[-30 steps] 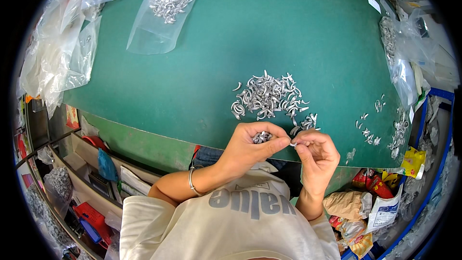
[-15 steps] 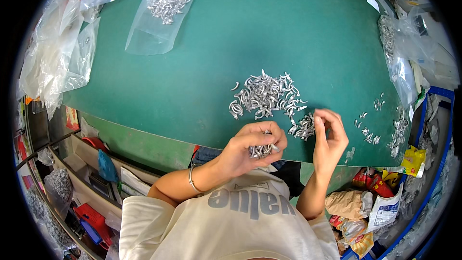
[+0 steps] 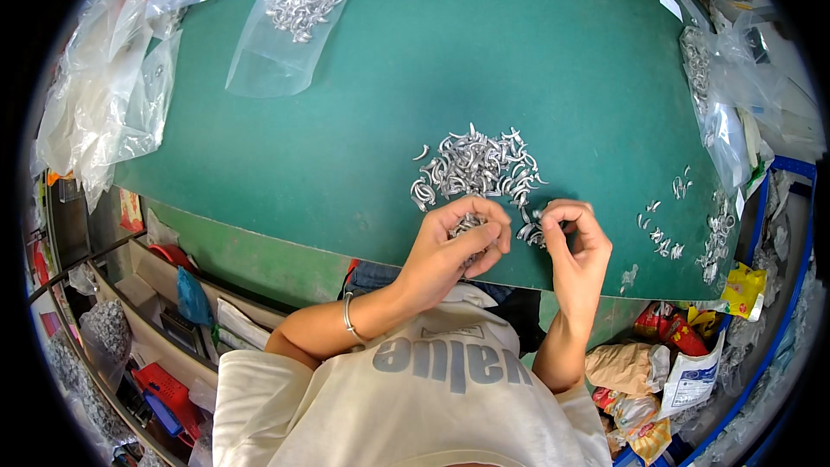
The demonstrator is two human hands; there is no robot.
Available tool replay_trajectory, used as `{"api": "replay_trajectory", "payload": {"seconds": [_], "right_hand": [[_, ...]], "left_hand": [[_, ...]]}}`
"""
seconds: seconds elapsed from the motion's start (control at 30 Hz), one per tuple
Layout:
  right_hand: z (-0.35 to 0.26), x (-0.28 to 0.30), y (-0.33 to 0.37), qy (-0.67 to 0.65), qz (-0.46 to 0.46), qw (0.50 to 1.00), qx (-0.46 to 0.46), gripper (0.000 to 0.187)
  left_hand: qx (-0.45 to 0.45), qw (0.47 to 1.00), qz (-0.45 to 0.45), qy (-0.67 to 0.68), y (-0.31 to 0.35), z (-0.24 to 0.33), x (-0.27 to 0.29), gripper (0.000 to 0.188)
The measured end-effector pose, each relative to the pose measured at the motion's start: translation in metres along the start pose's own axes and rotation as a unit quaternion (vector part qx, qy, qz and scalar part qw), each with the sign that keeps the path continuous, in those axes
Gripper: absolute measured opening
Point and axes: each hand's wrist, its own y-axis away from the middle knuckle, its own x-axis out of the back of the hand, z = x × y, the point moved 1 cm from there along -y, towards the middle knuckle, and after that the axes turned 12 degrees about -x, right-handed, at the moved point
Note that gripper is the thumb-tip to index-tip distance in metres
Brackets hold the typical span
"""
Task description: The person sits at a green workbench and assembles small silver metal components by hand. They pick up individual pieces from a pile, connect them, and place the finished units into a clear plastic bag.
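My left hand (image 3: 443, 261) is closed around a handful of small curved silver metal pieces (image 3: 467, 223), cupped just above the table's near edge. To its right, my right hand (image 3: 577, 258) has its thumb and forefinger brought together in a pinch; whatever lies between the tips is too small to make out. Beneath those fingertips sits a small cluster of the same metal pieces (image 3: 530, 229), partly hidden by the hand. A larger loose pile (image 3: 477, 164) of these curved, claw-like pieces spreads on the green table (image 3: 372, 138) just beyond both hands.
A clear bag of metal pieces (image 3: 303, 4) lies at the far left. Smaller groups of pieces (image 3: 716, 238) are scattered at the table's right. Plastic bags (image 3: 112, 95) hang over the left edge. A blue-framed rack (image 3: 756, 216) and packages (image 3: 674, 329) stand at the right.
My left hand has risen slightly toward the pile and turned, its fingers curling over the handful. My right hand has moved left, and its thumb and forefinger have come together over the small cluster.
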Motion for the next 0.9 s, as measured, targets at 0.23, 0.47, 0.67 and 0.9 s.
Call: {"api": "replay_trajectory", "payload": {"seconds": [0.23, 0.47, 0.67, 0.9], "right_hand": [[-0.005, -0.002, 0.015, -0.153, -0.123, 0.975, -0.099, 0.006], [-0.012, -0.002, 0.023, -0.157, -0.122, 0.978, -0.064, 0.004], [-0.015, -0.005, 0.029, -0.150, -0.090, 0.984, -0.018, 0.004], [-0.012, -0.003, 0.030, -0.168, -0.097, 0.981, -0.012, 0.003]], "left_hand": [[-0.112, 0.972, -0.013, -0.208, 0.003, 0.000, -0.012, 0.016], [-0.113, 0.967, -0.016, -0.230, 0.003, 0.002, -0.007, 0.009], [-0.015, 0.990, 0.003, -0.138, 0.006, 0.004, -0.008, 0.007], [0.123, 0.989, -0.019, 0.083, 0.008, 0.007, -0.004, 0.014]]}}
